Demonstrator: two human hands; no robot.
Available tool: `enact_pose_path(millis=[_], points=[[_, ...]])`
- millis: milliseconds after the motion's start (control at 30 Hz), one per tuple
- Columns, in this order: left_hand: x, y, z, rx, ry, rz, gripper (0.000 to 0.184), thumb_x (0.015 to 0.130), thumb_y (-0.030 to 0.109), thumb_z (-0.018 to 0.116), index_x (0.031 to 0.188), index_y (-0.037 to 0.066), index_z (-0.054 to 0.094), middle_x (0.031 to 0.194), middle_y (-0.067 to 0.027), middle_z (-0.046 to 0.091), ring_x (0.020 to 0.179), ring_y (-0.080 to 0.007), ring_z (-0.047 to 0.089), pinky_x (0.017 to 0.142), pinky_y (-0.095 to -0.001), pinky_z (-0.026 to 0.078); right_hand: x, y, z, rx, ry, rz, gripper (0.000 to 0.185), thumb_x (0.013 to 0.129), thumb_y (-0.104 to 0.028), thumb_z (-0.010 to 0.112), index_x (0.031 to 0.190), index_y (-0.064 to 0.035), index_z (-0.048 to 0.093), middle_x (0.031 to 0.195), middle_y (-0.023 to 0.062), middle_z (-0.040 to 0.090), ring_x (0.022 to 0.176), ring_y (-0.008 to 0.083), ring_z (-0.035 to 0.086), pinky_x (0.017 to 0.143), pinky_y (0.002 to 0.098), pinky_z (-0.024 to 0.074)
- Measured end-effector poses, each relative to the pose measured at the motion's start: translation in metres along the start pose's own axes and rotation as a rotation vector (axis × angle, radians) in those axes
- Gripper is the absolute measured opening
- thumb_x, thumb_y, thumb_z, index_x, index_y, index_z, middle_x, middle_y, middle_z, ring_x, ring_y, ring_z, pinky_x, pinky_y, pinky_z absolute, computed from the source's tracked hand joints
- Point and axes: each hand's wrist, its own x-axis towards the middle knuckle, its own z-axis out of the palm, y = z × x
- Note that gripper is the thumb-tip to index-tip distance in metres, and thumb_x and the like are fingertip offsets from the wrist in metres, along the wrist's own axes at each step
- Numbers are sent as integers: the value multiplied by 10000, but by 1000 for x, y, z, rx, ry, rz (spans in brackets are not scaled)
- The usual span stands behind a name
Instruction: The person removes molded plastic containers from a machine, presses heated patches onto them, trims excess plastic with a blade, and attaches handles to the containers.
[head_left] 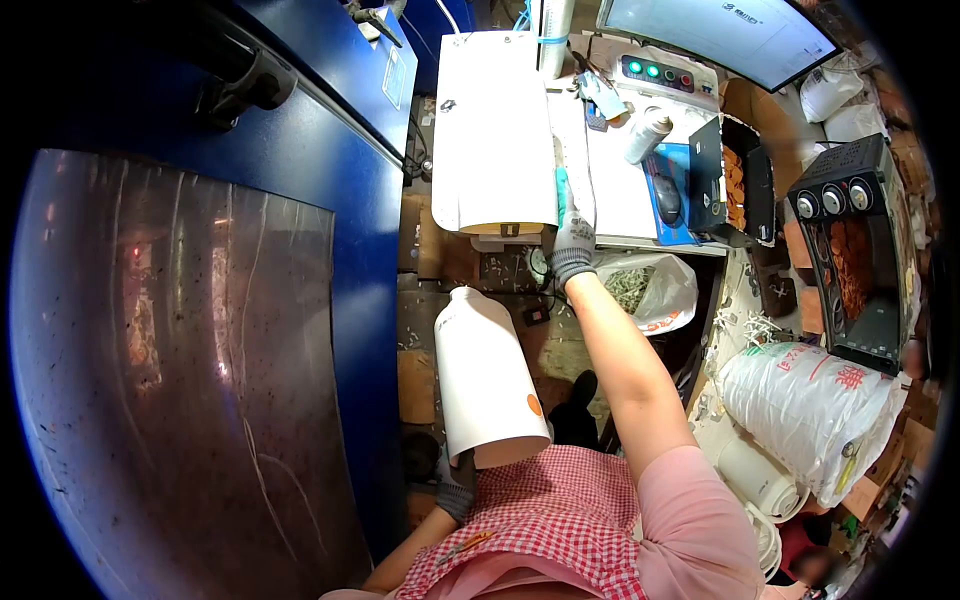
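A white tapered shell point(490, 380), with a small neck at its far end and an orange-brown round mark near its open rim, is held in front of my body. My left hand point(456, 488), in a grey glove, grips it at the rim; part of the fingers is hidden by the shell. My right hand point(573, 228), gloved in grey and teal, reaches forward with its fingers stretched along the right side of a large white casing point(497, 130) on the bench. The casing has a dark latch-like part at its near edge.
A control box with lit green buttons point(655, 74), a spray can point(648, 135) and a mouse point(668, 202) are on the bench. Below hangs a plastic bag of scraps point(650, 290). A blue machine cabinet point(370, 300) borders the left; a filled white sack point(810, 405) stands right.
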Motion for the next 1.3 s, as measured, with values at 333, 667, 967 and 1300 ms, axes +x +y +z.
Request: enact_pose_path(millis=[333,667,967,1300], points=[[9,-4,11,-171,-173,99,399,937,169,585,1272,-26,488,1103,-168,636,1022,-264,613,868,-356,476,-48,40,-10,507,-14,25,1004,777,-222,739,1538,-95,98,1267,165,592,1088,301,609,907,383,509],[55,136,60,393,-1157,518,594,849,237,639,1378,71,425,1107,-258,628,1008,-370,625,868,-423,509,-272,175,-158,1687,-247,573,807,908,-650,476,1448,-59,380,1403,139,496,1217,289,525,1028,417,457],[141,224,49,-522,-1050,332,596,948,286,589,1444,45,365,1412,-86,440,1282,-207,439,1065,-364,378,-242,93,-232,1428,-615,101,766,852,-292,708,1465,-10,346,1352,99,525,1201,179,521,1030,320,414],[102,325,83,-571,-1241,114,948,816,592,670,1461,-6,317,1419,-140,449,1288,-272,466,1077,-423,388,-286,156,-289,979,-58,-81,619,909,-213,641,1437,-6,391,1387,117,510,1257,196,483,1081,320,362]])
